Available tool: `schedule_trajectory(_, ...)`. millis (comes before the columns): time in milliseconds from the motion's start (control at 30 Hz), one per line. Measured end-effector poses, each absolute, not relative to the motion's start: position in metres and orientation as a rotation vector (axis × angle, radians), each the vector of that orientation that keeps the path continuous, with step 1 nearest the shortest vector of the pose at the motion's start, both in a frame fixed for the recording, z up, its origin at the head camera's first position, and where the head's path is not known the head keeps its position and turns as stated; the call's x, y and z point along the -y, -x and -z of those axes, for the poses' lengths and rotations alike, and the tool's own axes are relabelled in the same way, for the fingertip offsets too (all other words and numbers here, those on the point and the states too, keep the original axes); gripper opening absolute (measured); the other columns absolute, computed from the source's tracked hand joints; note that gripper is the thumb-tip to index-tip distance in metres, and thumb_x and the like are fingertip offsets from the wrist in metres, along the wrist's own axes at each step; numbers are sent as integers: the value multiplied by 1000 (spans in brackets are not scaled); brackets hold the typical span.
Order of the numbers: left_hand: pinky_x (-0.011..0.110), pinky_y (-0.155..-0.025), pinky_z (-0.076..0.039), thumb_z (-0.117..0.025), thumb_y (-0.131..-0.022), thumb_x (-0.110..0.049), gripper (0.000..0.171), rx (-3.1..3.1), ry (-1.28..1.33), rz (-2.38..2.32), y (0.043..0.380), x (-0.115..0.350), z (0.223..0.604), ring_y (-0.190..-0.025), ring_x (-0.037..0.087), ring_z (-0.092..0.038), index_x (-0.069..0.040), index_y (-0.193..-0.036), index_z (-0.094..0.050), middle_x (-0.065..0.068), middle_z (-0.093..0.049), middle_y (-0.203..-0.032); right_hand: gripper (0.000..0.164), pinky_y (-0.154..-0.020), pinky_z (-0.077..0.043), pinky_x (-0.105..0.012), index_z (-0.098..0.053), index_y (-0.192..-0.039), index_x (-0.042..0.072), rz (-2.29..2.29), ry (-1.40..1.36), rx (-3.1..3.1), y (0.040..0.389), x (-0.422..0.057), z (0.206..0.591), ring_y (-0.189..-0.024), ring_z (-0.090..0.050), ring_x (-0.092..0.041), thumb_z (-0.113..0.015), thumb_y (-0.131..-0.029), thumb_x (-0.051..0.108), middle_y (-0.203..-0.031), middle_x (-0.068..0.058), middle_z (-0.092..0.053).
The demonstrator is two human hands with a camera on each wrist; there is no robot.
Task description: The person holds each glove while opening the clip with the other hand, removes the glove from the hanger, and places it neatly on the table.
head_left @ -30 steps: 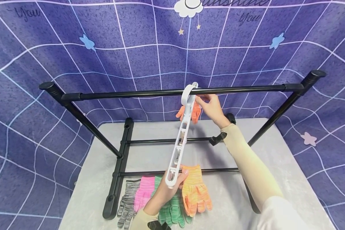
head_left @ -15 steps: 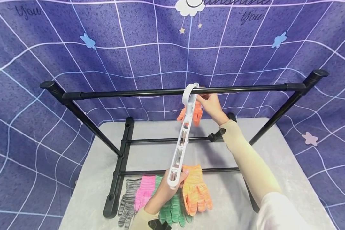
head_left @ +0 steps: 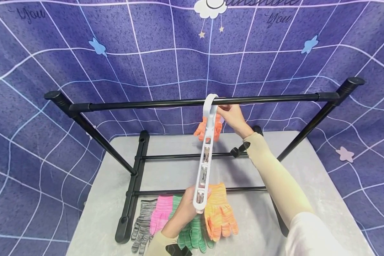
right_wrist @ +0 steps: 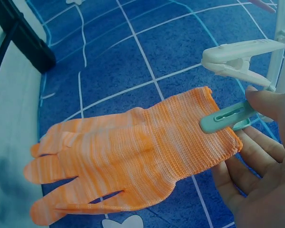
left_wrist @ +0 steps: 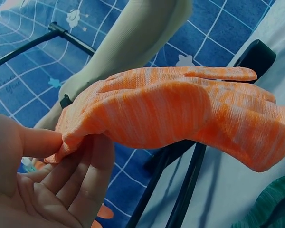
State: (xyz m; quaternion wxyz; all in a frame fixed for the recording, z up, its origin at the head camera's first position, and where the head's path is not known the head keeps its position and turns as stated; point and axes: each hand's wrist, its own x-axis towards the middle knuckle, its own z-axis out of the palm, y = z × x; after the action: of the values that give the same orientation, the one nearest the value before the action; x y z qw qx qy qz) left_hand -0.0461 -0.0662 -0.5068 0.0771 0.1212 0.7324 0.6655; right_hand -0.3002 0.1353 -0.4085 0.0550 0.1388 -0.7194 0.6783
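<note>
A white clip hanger hooks over the black rack's top bar, its near end pointing toward me. My right hand is at the hanger's far end. It pinches a green clip between thumb and fingers, and the clip sits over the cuff of an orange glove. Beside it is a white clip. Low in front, my left hand pinches the cuff of a second orange glove between thumb and fingers; this glove's fingers extend away from the hand. The hanger's near end partly covers my left hand.
On the grey table lie a grey glove, a pink glove and green gloves, partly under my left arm. The rack's top bar and lower bars span the work area. A blue grid curtain surrounds it.
The hanger's near end has swung to the right. The left hand and its orange glove have shifted slightly right. The far glove has drifted a little left, and the right hand has barely moved.
</note>
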Motion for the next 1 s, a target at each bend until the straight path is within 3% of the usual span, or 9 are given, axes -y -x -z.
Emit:
schedule_trajectory(67, 23, -69, -55, -63, -107, -10, 21, -2146, -406, -2018, 47, 66, 509, -74, 5, -60, 10, -110, -69, -1, -63, -81, 30, -96, -55, -25, -68, -128, -12, -2079, -429, 2185, 301, -135, 410, -95, -71, -1, -69, -102, 3, -112, -9, -81)
schedule_trajectory(200, 23, -62, -57, -58, -107, -6, 25, -2042, -441, -2039, 48, 66, 511, -70, 6, -65, 13, -119, -66, 14, -70, -84, 32, -98, -56, -27, -65, -131, -15, -2103, -436, 2199, 304, -133, 413, -95, -72, -1, -68, -102, 0, -122, -23, -75)
schedule_trajectory(300, 24, -65, -58, -57, -105, -3, 27, -2043, -439, -2027, 47, 64, 511, -74, 7, -66, 14, -123, -66, 23, -73, -91, 34, -99, -57, -28, -63, -132, -15, -2114, -438, 2205, 305, -132, 413, -96, -72, 0, -67, -102, 0, -127, -28, -72)
schedule_trajectory(433, 25, -79, -56, -60, -106, -5, 24, -2125, -415, -1999, 44, 59, 508, -84, 7, -63, 12, -120, -68, 15, -71, -91, 34, -99, -57, -27, -63, -133, -14, -2118, -432, 2204, 305, -133, 413, -96, -71, -1, -67, -103, 1, -128, -28, -71)
schedule_trajectory(633, 20, -58, -49, -63, -108, -14, 24, -2147, -310, -1924, 39, 50, 507, -62, 4, -52, 9, -100, -64, -4, -55, -73, 33, -97, -56, -26, -64, -131, -15, -2129, -436, 2190, 306, -133, 413, -96, -72, -2, -68, -102, -1, -120, -18, -78)
schedule_trajectory(767, 19, -52, -46, -63, -108, -13, 23, -2057, -260, -1947, 37, 47, 511, -58, 5, -49, 10, -105, -61, -3, -54, -72, 32, -96, -55, -24, -66, -130, -15, -2103, -428, 2210, 305, -133, 412, -95, -71, -1, -68, -102, 1, -116, -13, -79)
schedule_trajectory(867, 19, -53, -46, -63, -108, -15, 23, -2028, -262, -1938, 37, 46, 516, -59, 5, -49, 7, -111, -59, -2, -54, -73, 33, -95, -55, -24, -65, -130, -15, -2100, -425, 2213, 305, -132, 411, -96, -70, -1, -68, -102, 1, -122, -23, -76)
schedule_trajectory(1000, 20, -53, -48, -63, -108, -18, 23, -1972, -235, -1935, 36, 43, 523, -61, 6, -52, 4, -108, -57, -1, -55, -74, 33, -95, -55, -23, -65, -131, -15, -2101, -429, 2209, 305, -132, 412, -96, -70, -1, -67, -102, 0, -129, -33, -69)
